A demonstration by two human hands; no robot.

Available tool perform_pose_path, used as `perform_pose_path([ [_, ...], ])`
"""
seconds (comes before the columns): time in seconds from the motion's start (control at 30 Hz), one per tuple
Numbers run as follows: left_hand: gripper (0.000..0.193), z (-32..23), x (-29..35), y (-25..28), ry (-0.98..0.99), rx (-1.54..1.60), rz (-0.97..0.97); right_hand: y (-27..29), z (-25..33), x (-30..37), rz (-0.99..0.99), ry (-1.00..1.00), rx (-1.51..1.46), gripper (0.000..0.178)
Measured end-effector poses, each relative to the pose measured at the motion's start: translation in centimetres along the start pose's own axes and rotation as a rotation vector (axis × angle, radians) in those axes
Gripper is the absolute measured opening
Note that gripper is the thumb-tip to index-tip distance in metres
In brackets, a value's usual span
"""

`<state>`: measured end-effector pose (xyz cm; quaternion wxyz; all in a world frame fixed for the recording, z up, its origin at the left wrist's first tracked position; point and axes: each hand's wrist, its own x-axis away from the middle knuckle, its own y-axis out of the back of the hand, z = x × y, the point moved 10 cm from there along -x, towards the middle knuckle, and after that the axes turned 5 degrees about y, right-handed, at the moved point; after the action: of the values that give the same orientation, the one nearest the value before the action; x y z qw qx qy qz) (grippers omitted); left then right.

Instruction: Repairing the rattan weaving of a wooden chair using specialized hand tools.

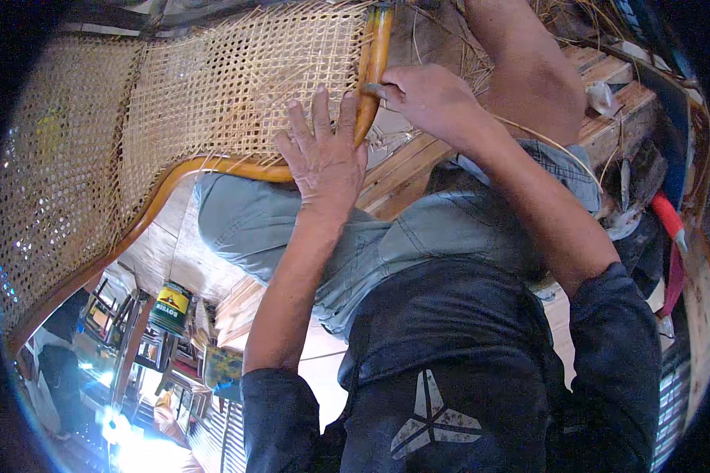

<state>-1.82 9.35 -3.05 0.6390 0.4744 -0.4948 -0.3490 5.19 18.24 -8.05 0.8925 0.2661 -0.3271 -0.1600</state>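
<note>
A woven cane panel [213, 94] with an open mesh is stretched on a curved, glossy orange-brown frame [379, 47], which lies across my leg. My left hand [323, 154] rests palm down near the panel's lower right corner, fingers spread over the mesh and the frame's edge. At the right rail, my right hand [430, 98] pinches a small grey tool [373, 90], its end against the frame. My fingers hide most of the tool, so its exact kind cannot be made out. Loose cane ends stick out along the panel's edge.
Wooden slats [402, 177] lie beneath and beside my legs. A long cane strand [552, 142] curves past my right forearm. A red handle [667, 214] is at the far right. On the lower left are a green can [171, 307] and stacked clutter.
</note>
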Motion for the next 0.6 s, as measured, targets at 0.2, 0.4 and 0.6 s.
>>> perform_pose_path([
  [0.2, 0.066, -0.2, -0.7, -0.1, 0.051, 0.021, 0.012, 0.8, 0.5, -0.2, -0.130, 0.092, 0.019, 0.030],
  [0.4, 0.058, -0.8, 0.8, 2.7, 0.121, 0.094, 0.041, -0.1, 0.1, -0.1, -0.107, 0.114, 0.050, 0.022],
  [0.6, 0.036, -0.8, 7.3, -1.7, 0.169, 0.950, 0.196, 0.2, 0.6, -0.3, -0.081, 0.058, -0.090, 0.020],
])
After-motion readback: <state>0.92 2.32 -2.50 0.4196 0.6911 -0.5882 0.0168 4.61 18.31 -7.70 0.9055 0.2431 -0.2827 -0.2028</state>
